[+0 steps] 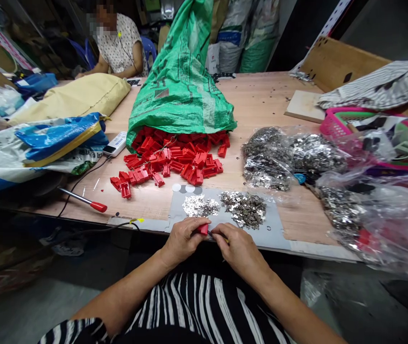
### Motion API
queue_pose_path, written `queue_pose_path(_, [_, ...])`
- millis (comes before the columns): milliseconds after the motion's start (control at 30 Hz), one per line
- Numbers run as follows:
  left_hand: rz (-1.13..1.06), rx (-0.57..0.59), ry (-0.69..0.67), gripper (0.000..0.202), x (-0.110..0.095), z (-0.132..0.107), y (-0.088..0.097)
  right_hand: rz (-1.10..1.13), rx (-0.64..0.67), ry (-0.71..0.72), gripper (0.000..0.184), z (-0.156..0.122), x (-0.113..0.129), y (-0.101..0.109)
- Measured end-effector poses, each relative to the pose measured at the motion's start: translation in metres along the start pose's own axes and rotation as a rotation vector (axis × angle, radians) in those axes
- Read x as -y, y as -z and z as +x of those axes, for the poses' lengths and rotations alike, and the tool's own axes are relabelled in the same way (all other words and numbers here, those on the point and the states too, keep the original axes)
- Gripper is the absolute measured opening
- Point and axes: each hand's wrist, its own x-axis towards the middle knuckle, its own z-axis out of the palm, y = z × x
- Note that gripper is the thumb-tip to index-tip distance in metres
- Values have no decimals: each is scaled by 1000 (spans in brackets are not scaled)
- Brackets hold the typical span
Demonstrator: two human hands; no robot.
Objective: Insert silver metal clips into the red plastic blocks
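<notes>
My left hand (185,240) is closed on a small red plastic housing (203,229) at the table's front edge. Close beside it, my right hand (238,244) pinches a thin dark tool with a yellowish part; its tip meets the housing, and its exact kind is hard to make out. Just beyond my hands, a grey mat (273,228) carries a pile of shiny small metal pieces (200,206) and a darker pile of metal pieces (245,209). Farther back, many red housings (175,160) spill from the mouth of a green woven sack (182,95).
Clear bags of metal parts (268,157) lie to the right, near a pink basket (335,125). On the left are a red-handled rod (98,206), a white device (115,144) with a cable, and a cream sack (78,98). Another person (126,48) sits across the table.
</notes>
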Motion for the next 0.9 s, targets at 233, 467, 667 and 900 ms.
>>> queue_pose_path(233, [8,26,46,37,2,-1,0,-19,14,11,16,-1,1,-1])
queue_pose_path(467, [-149,-39,172,24,-22,-1,8,274,-102,84,21,-12,-10,1])
queue_pose_path(667, [-840,-176,511,19,-39,-1,11,434,40,40,34,-25,-4,11])
queue_pose_path(900, [-1540,-132,793,14,-45,-10,10,347,94,124,42,-28,11,8])
